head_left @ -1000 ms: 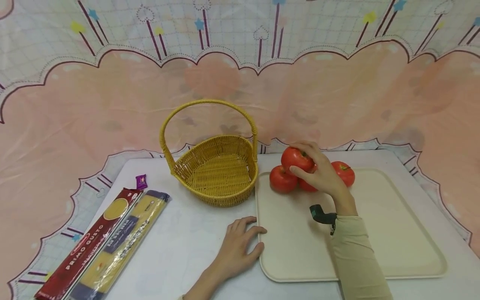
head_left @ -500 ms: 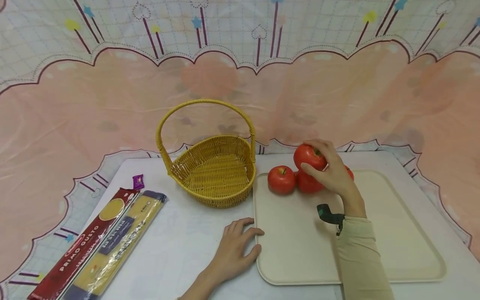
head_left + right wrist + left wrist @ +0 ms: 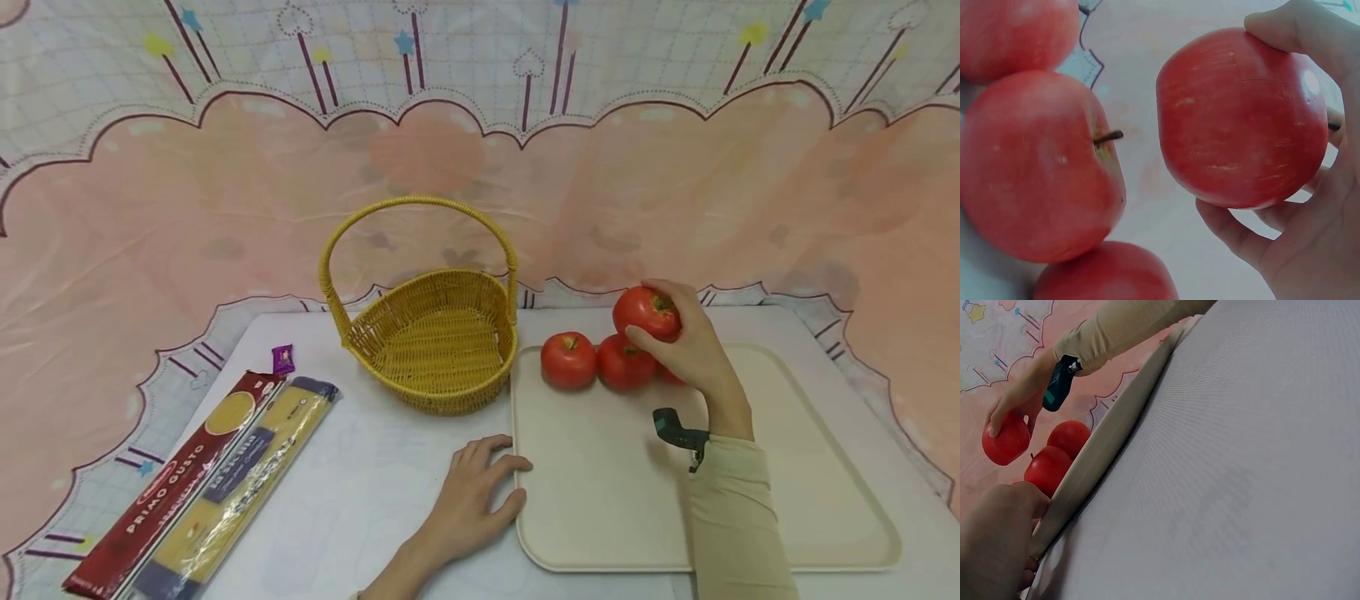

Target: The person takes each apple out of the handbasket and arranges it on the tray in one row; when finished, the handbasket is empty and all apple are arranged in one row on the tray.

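Note:
My right hand (image 3: 693,346) holds a red apple (image 3: 643,312) between thumb and fingers, raised over a row of apples. In the right wrist view the held apple (image 3: 1241,125) shows fine yellow streaks, and a stemmed apple (image 3: 1035,165) is close beside it. The row stands at the back of a cream tray (image 3: 592,483): a left apple (image 3: 568,360), a middle apple (image 3: 625,363) and a right apple (image 3: 667,377), partly hidden by my hand. My left hand (image 3: 468,504) rests at the tray's left edge, its fingertips touching the rim.
A yellow wicker basket (image 3: 431,396) with a tall handle stands left of the tray. Two spaghetti packs, a red pack (image 3: 180,483) and a yellow-and-blue pack (image 3: 240,492), lie at the left. A small purple wrapped sweet (image 3: 282,359) is behind them. A patterned cloth (image 3: 465,192) hangs behind.
My right hand has carried the held apple rightward along the row, from above the left apple to above the middle and right ones. The left hand stays at the tray's edge.

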### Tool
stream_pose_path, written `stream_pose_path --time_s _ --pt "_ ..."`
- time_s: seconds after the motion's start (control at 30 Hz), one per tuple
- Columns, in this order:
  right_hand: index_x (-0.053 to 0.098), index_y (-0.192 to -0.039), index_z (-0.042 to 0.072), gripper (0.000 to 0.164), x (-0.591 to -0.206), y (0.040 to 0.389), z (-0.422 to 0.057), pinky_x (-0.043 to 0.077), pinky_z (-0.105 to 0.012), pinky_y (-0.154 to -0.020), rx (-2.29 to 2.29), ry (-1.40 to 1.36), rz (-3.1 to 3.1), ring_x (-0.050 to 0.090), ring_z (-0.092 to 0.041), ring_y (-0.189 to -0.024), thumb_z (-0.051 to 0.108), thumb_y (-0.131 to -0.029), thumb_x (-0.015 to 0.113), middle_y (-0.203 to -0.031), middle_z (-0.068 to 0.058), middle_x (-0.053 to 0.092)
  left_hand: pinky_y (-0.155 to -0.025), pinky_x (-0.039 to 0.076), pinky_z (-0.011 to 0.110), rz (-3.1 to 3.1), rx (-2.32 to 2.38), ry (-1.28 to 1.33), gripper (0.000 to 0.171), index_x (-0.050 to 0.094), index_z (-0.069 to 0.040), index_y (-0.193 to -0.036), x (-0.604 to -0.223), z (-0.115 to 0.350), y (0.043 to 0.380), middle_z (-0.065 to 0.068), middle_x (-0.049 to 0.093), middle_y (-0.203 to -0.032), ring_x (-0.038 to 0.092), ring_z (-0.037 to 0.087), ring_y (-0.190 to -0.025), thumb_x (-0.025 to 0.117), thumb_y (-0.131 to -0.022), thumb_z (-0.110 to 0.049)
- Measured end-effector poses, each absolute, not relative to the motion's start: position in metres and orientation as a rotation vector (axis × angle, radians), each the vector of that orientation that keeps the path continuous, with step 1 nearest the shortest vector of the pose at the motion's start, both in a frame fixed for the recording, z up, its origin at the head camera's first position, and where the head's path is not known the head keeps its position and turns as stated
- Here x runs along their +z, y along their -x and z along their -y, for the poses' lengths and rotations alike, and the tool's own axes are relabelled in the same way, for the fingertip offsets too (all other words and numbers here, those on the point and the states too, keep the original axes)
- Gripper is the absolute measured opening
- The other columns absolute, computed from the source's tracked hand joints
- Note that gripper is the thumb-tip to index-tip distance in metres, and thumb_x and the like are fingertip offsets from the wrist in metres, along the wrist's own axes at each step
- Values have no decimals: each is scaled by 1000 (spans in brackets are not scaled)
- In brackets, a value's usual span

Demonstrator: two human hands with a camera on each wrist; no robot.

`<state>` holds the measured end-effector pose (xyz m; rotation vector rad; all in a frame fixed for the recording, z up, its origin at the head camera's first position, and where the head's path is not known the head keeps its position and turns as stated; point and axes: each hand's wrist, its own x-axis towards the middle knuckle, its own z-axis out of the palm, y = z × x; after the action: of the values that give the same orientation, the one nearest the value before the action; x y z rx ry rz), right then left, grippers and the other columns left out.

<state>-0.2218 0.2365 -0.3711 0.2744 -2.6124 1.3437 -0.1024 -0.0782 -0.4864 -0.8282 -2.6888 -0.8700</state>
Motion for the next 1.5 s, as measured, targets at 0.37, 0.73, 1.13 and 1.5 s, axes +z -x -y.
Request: stream_pose_path --time_s 0.37,0.73,1.13,1.5 --pt "36 -142 21 69 -374 222 -250 38 -64 -96 1300 -180 2598 35 -36 -128 26 -83 71 -142 -10 34 -97 35 41 2689 -868 831 26 61 -31 -110 -486 78 102 -1 50 -131 43 15 -122 63 -85 -30" --pt "33 -144 24 72 -378 221 -263 38 -66 -95 1283 -76 2588 32 -38 -130 23 -83 71 -145 -13 30 -98 34 41 2703 -870 833 26 60 -31 -111 -486 77 103 -1 49 -132 43 15 -123 63 -85 -30" --pt "29 -146 25 72 -382 221 -280 37 -66 -96 1272 57 2564 30 -39 -130 31 -86 67 -146 -13 27 -98 33 42 2708 -875 821 25 61 -31 -110 -485 77 102 -1 49 -132 43 15 -122 62 -85 -30" --pt "25 -147 34 72 -386 218 -293 37 -65 -97 1275 163 2547 26 -39 -132 36 -87 64 -150 -14 24 -98 34 42 2693 -888 836 24 61 -30 -110 -485 77 102 0 49 -132 44 16 -121 62 -86 -29"
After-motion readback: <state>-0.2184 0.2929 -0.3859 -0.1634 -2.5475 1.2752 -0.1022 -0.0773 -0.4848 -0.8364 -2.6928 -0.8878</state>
